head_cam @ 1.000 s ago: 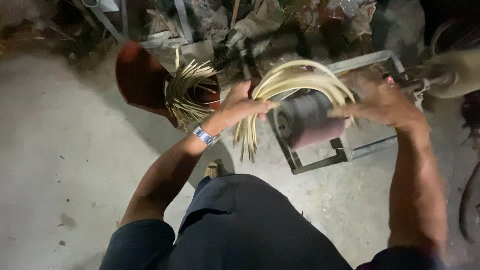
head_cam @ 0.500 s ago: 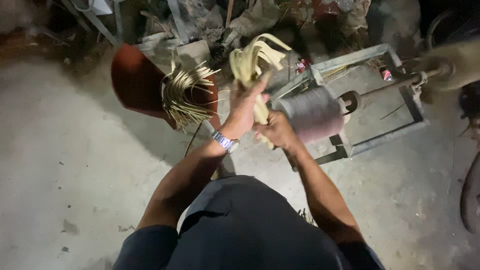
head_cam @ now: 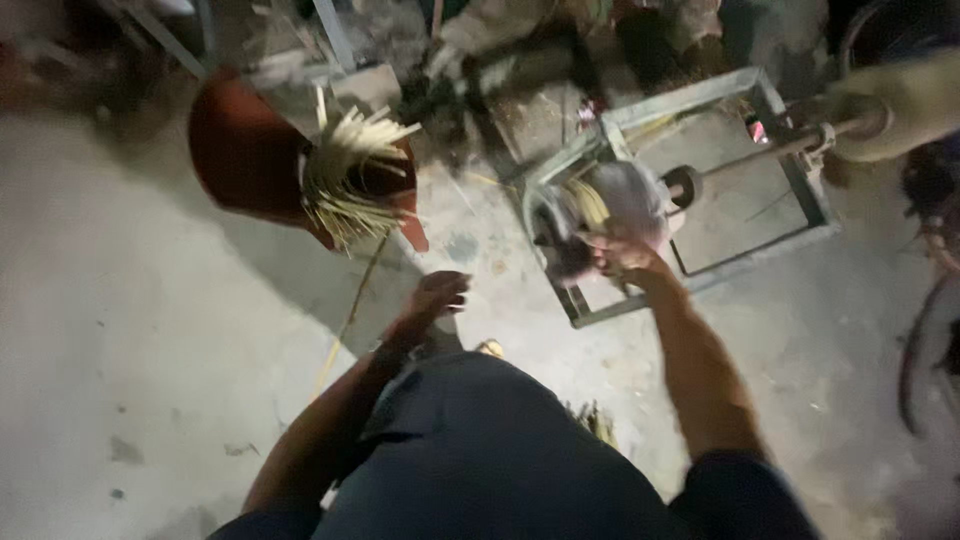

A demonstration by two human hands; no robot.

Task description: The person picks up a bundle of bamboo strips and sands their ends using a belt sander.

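Right hand [head_cam: 622,255] grips pale strips [head_cam: 592,205] at the frame's [head_cam: 700,95] edge (left hand [head_cam: 435,298] loosely open, over bare floor [head_cam: 140,330]).

Floor: bare grey concrete floor [head_cam: 150,330], stained in spots.
Far left of floor: red-brown bucket [head_cam: 245,150] lying tipped, with a fan of pale strips [head_cam: 350,175] sticking out of its mouth.
Before the bucket: single loose strip [head_cam: 345,320] lying on the floor.
Far edge: blurred clutter of scrap [head_cam: 520,50].
Right edge: dark wheel rim [head_cam: 915,360], partly cut off.
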